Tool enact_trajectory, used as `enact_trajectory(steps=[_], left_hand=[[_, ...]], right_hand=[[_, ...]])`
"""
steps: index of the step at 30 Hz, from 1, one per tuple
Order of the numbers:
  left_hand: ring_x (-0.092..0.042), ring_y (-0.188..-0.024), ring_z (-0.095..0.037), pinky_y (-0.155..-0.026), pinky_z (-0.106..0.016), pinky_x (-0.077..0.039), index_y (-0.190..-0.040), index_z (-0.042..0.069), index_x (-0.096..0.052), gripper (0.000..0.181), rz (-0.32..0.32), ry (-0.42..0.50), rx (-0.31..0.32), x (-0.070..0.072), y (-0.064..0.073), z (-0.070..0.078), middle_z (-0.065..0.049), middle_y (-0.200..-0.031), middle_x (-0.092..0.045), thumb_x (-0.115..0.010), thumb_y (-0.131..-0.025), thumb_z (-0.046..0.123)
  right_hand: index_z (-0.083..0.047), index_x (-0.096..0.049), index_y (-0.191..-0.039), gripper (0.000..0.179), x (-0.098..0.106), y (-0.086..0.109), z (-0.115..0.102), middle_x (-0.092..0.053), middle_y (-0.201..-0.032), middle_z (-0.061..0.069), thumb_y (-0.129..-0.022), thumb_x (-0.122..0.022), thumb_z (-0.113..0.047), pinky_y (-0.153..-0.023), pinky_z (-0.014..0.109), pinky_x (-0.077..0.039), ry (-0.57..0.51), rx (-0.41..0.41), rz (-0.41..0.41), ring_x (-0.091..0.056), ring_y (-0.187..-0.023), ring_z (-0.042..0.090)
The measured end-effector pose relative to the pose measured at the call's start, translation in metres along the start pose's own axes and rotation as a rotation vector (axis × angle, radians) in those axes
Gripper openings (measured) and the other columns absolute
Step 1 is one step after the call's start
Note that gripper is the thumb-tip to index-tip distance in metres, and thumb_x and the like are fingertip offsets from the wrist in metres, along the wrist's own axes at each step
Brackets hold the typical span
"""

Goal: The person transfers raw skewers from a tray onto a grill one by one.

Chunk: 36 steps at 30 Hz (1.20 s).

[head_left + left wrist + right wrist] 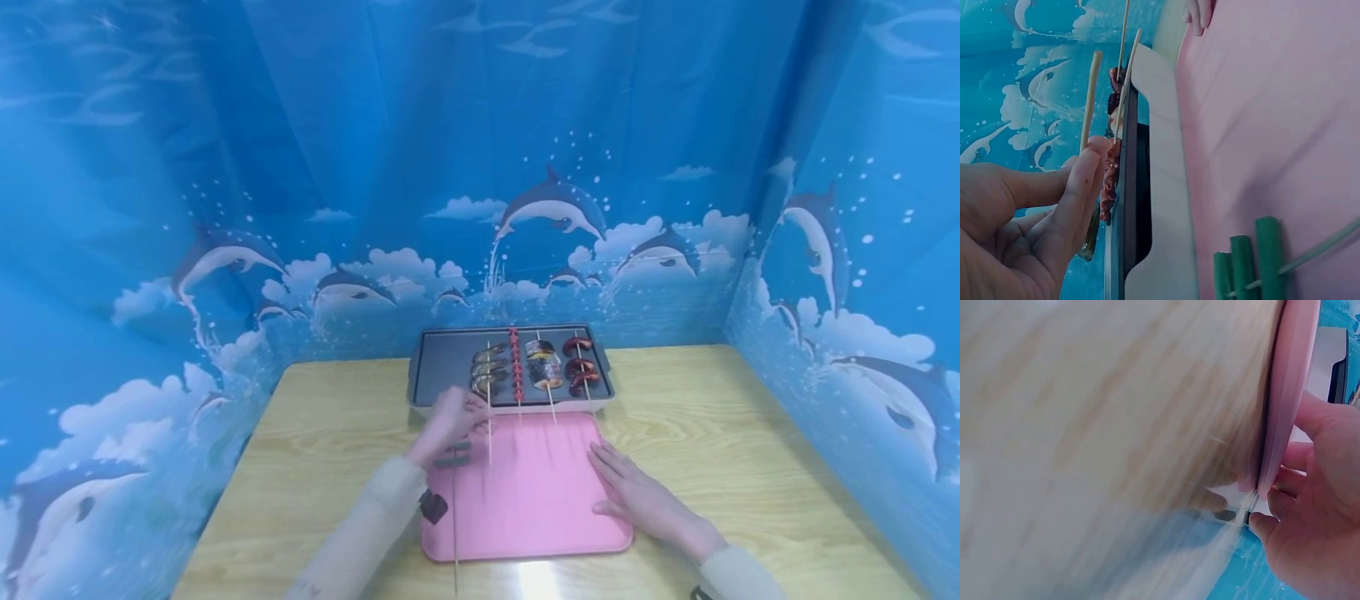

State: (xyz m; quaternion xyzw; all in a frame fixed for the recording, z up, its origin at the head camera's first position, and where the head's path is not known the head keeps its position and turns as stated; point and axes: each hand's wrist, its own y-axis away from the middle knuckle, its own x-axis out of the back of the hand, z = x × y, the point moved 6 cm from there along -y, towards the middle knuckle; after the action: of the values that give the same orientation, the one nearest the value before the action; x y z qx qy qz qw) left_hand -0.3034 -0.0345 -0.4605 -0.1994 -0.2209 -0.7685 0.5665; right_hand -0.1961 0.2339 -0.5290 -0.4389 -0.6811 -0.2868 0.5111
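Between thumb and fingers, my left hand [456, 418] pinches the wooden stick [1090, 103] of a skewer of curved, shrimp-like pieces [486, 371], which lies on the dark griddle [446, 354]. My right hand [637, 496] rests at the right edge of a pink tray [540, 508], its fingers extended over the rim. Below the left wrist, a skewer of green pieces [1269, 256] lies on the tray, partly hidden by the arm in the head view.
Right of the shrimp-like skewer lie a skewer of small red pieces [516, 367], one of fish chunks [543, 367] and one of curled reddish pieces [581, 367]. Their sticks jut over the griddle's front edge. A wooden table [697, 417] carries everything; a blue dolphin-print curtain [450, 125] surrounds it.
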Motion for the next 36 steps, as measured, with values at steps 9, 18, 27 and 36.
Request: enact_trajectory(steps=[9,18,27,36], left_hand=[[-0.068,-0.070,-0.023,-0.060,-0.027,-0.053,-0.080,0.008,-0.072,0.013,0.012,-0.079,0.039,0.005,-0.020,0.005,-0.004,-0.069,-0.070,-0.069,-0.082,0.021],[-0.068,-0.066,-0.019,-0.067,-0.036,-0.057,-0.083,0.007,-0.071,0.010,-0.005,0.007,0.087,0.003,-0.032,0.000,-0.002,-0.068,-0.070,-0.068,-0.083,0.016],[-0.065,-0.060,-0.011,-0.063,-0.032,-0.057,-0.083,0.009,-0.072,0.012,0.056,-0.069,0.072,0.007,-0.034,-0.002,0.000,-0.067,-0.069,-0.069,-0.082,0.021],[-0.056,-0.058,-0.010,-0.054,-0.025,-0.047,-0.071,0.018,-0.070,0.013,0.173,-0.261,0.069,0.008,-0.034,-0.004,0.007,-0.062,-0.065,-0.075,-0.075,0.029]], right_hand=[[-0.002,-0.028,-0.142,0.078,-0.003,0.000,0.002,-0.021,-0.150,0.016,-0.085,-0.057,-0.047,-0.109,0.050,-0.023,-0.009,-0.004,-0.001,-0.022,-0.137,0.034],[-0.002,-0.028,-0.142,0.077,-0.003,0.001,-0.001,-0.022,-0.150,0.016,-0.085,-0.058,-0.044,-0.108,0.050,-0.023,-0.019,0.005,0.007,-0.022,-0.137,0.034],[-0.001,-0.028,-0.142,0.077,-0.003,0.001,0.000,-0.022,-0.150,0.017,-0.085,-0.059,-0.044,-0.109,0.049,-0.023,-0.008,0.012,0.012,-0.022,-0.137,0.034],[-0.003,-0.028,-0.143,0.079,-0.004,0.000,0.003,-0.020,-0.151,0.016,-0.085,-0.057,-0.047,-0.109,0.050,-0.022,-0.004,-0.007,0.009,-0.022,-0.137,0.033]])
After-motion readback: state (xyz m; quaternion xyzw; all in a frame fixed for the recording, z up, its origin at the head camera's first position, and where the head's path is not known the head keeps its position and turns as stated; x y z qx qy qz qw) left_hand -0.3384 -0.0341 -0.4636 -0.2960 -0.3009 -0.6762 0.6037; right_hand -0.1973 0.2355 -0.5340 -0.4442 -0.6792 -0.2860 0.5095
